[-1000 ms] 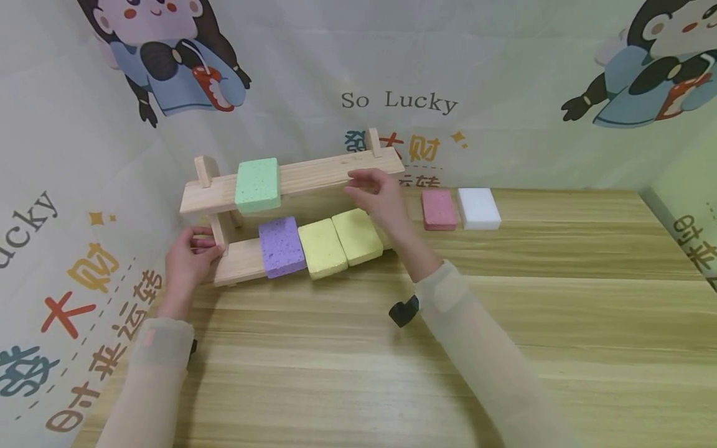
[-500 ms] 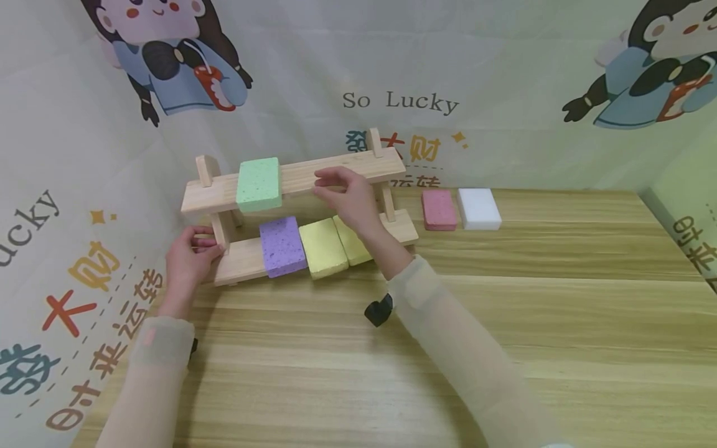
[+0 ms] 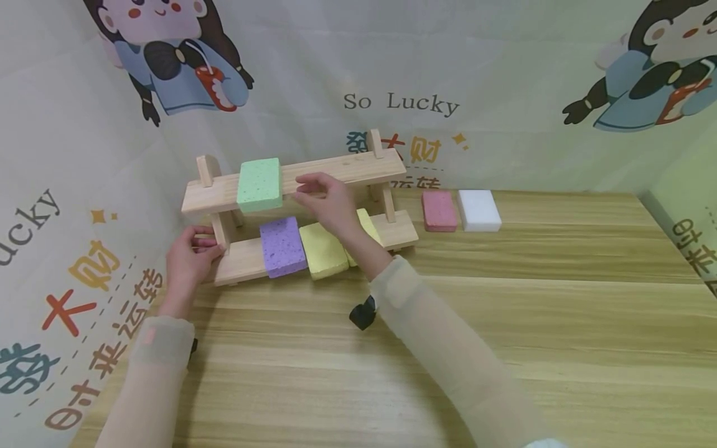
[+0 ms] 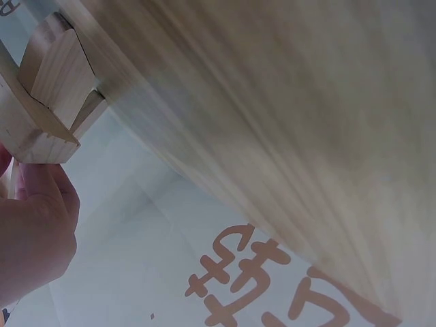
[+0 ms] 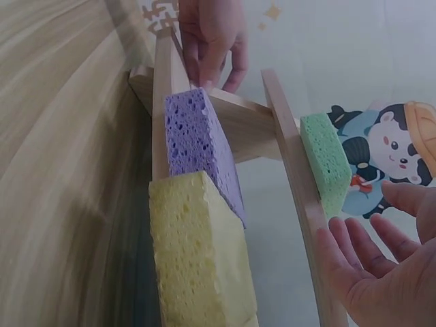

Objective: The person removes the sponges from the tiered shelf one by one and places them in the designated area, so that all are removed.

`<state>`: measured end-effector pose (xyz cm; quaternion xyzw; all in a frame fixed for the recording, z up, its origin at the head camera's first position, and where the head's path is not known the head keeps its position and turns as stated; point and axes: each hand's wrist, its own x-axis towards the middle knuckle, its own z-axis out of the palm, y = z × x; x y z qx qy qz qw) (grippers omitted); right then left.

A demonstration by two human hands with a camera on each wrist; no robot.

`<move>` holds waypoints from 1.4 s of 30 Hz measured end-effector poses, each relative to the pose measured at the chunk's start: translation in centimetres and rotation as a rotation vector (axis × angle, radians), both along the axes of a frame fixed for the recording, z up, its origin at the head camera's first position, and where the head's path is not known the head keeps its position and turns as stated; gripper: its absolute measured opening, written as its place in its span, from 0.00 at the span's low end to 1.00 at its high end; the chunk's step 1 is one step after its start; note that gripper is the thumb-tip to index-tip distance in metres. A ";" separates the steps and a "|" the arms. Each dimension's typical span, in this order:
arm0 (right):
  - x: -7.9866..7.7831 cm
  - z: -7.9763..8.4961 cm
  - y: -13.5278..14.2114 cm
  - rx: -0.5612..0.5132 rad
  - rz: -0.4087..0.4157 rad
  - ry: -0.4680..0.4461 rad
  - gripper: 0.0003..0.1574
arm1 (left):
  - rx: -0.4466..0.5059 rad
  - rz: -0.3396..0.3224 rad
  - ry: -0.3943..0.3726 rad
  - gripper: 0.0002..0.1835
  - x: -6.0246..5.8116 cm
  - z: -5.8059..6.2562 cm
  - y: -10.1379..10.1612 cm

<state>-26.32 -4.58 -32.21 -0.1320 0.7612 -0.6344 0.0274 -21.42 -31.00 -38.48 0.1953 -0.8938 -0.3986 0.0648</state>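
Observation:
A two-tier wooden rack (image 3: 350, 168) stands at an angle on the table. My left hand (image 3: 190, 258) grips its left upright near the lower shelf; in the left wrist view a wooden end piece (image 4: 51, 136) lies above the fingers. On the upper shelf, toward the left, lies a green sponge (image 3: 260, 184). My right hand (image 3: 333, 208), fingers loosely bent with nothing between them, hovers at that shelf's front edge, just right of the green sponge. The lower shelf bears a purple sponge (image 3: 282, 247) and two yellow sponges (image 3: 323, 252), the right one partly hidden by the right hand and wrist.
Right of the rack, a pink sponge (image 3: 439, 211) and a white sponge (image 3: 479, 211) lie side by side on the wooden table (image 3: 560, 323). Behind and to the left hangs a printed cloth (image 3: 504, 74).
My right hand has moved left along the upper shelf toward the green sponge, uncovering the rack's right upright. The left hand keeps its place, and the sponges have not moved.

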 end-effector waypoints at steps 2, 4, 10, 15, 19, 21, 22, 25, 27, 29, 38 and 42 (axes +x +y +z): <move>0.0 -0.1 -0.5 0.002 -0.006 0.000 0.21 | -0.002 -0.001 0.003 0.24 0.0 0.0 0.0; 0.1 -0.2 -1.0 -0.005 -0.006 -0.010 0.22 | -0.002 0.001 0.003 0.24 0.0 0.0 0.0; 0.2 -0.5 -2.3 0.006 -0.022 -0.019 0.23 | 0.004 0.008 -0.004 0.25 -0.1 -0.1 0.1; 0.2 -0.7 -3.2 -0.003 -0.037 -0.047 0.24 | 0.011 0.015 -0.017 0.25 0.0 -0.2 0.1; 0.2 -0.7 -3.9 -0.041 -0.049 -0.088 0.24 | 0.009 0.013 -0.011 0.25 0.0 -0.2 0.1; 0.3 -0.6 -4.1 -0.071 -0.055 -0.101 0.24 | 0.009 0.012 -0.006 0.25 0.0 -0.1 0.1; 0.3 -0.6 -4.2 -0.089 -0.058 -0.108 0.23 | 0.010 0.012 -0.008 0.25 0.0 -0.1 0.1; 0.4 -0.6 -4.5 -0.141 -0.065 -0.119 0.21 | 0.014 0.012 -0.008 0.25 -0.1 -0.1 0.0; 0.4 -0.6 -4.7 -0.175 -0.067 -0.124 0.20 | 0.014 0.013 -0.005 0.25 -0.1 -0.1 0.0; 0.3 -0.7 -4.7 -0.199 -0.070 -0.129 0.19 | 0.013 0.013 -0.001 0.25 -0.2 -0.1 0.0; 0.3 -1.0 -4.7 -0.212 -0.103 -0.144 0.18 | 0.007 0.016 -0.001 0.25 -0.2 -0.2 -0.1; 0.3 -1.2 -4.4 -0.206 -0.108 -0.153 0.19 | 0.012 0.017 -0.004 0.25 -0.3 -0.2 -0.1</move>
